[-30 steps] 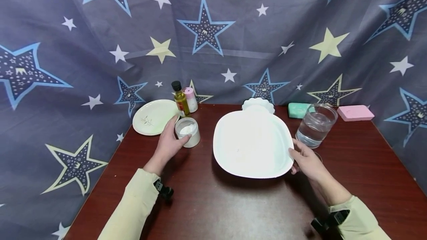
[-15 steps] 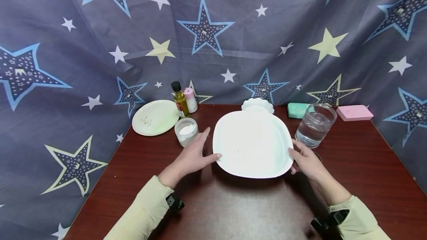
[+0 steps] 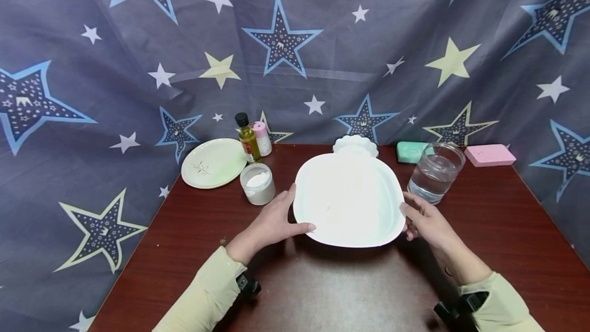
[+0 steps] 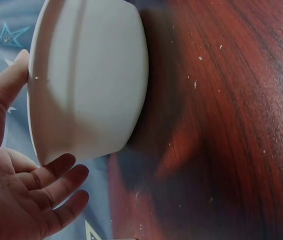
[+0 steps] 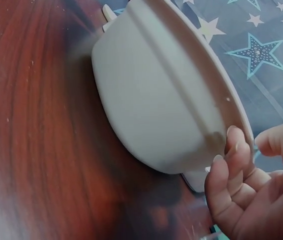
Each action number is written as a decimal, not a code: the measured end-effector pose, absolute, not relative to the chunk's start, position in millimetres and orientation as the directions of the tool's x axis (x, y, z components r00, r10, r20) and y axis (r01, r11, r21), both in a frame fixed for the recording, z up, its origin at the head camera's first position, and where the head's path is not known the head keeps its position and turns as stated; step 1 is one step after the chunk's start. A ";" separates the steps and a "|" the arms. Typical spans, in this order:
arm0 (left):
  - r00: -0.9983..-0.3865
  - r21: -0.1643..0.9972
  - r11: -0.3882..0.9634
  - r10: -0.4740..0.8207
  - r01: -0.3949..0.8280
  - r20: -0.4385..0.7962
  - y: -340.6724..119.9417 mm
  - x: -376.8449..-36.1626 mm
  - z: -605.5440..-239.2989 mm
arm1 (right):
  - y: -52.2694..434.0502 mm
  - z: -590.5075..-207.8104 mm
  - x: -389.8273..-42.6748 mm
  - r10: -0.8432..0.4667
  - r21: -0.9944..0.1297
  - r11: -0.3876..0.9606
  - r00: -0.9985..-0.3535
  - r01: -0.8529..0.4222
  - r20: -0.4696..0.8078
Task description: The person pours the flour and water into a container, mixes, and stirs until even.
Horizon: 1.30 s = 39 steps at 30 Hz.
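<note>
- A second ago the left hand point(image 3: 272, 222) was at the jar of white powder point(image 3: 257, 183); now it has left the jar and holds the left rim of the white dish point(image 3: 349, 200), thumb over the rim's top, fingers loosely curled just under it.
- The right hand point(image 3: 426, 222) keeps its place at the dish's right rim; in the right wrist view its fingertips point(image 5: 230, 150) touch the rim from below, with the thumb above and a little apart from it.
- The dish has barely shifted; it sits near the middle of the dark red table point(image 3: 498, 240), between both hands.
- The dish is plain white, deep, with rounded corners and a broad flat lip; its inside looks bare.
- The jar stands just left of the dish, apart from the left hand.
- A glass of water point(image 3: 435, 172) stands just right of the dish, behind the right hand.
</note>
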<state>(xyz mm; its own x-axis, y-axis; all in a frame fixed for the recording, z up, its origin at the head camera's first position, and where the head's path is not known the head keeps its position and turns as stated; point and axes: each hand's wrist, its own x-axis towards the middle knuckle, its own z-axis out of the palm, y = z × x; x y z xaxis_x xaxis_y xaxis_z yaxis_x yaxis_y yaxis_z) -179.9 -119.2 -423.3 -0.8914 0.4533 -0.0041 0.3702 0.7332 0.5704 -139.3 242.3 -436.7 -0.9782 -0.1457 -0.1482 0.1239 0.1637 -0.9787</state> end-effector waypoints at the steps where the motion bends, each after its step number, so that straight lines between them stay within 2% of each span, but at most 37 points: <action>1: -0.891 0.573 0.732 0.454 0.369 -0.005 -119.2 -179.8 -423.6 | 244.4 -436.3 -138.7 -0.144 -0.980 0.163 -0.979 0.119 -0.142; 7: -0.893 0.575 0.733 0.450 0.364 -0.008 -118.7 -180.3 -425.0 | 264.1 -434.3 -136.9 -0.055 -0.974 0.223 -0.997 0.041 -0.054; 12: -0.899 0.575 0.740 0.437 0.349 -0.016 -118.0 -180.0 -423.8 | 283.9 -431.1 -138.5 0.018 -0.976 0.216 -1.000 -0.001 0.005; 21: -0.906 0.571 0.750 0.423 0.335 -0.024 -116.2 -179.0 -422.7 | 313.3 -427.6 -144.3 0.238 -0.956 0.292 -0.971 0.034 0.039; 25: -0.905 0.572 0.746 0.425 0.340 -0.015 -116.2 -178.3 -422.0 | 319.4 -429.4 -150.5 0.323 -0.922 0.380 -0.945 0.074 0.058; 27: -0.903 0.572 0.741 0.430 0.352 -0.002 -116.6 -177.7 -421.7 | 321.6 -431.1 -155.0 0.349 -0.878 0.468 -0.934 0.105 0.074; 32: -0.898 0.567 0.733 0.438 0.376 0.030 -117.0 -176.9 -422.1 | 329.1 -438.1 -172.1 0.326 -0.800 0.589 -0.940 0.115 0.104; 39: -0.903 0.569 0.739 0.430 0.361 0.013 -117.5 -177.1 -422.9 | 334.3 -445.2 -192.5 0.215 -0.840 0.542 -0.970 0.021 0.115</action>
<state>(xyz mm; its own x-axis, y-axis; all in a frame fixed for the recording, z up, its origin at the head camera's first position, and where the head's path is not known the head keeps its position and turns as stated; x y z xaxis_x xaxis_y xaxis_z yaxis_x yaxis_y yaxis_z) -177.1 -117.5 -422.9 -0.9027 0.4301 0.0134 0.3606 0.7390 0.5690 -192.5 334.3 -445.2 -0.9699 0.2150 0.1147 0.0209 0.5425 -0.8398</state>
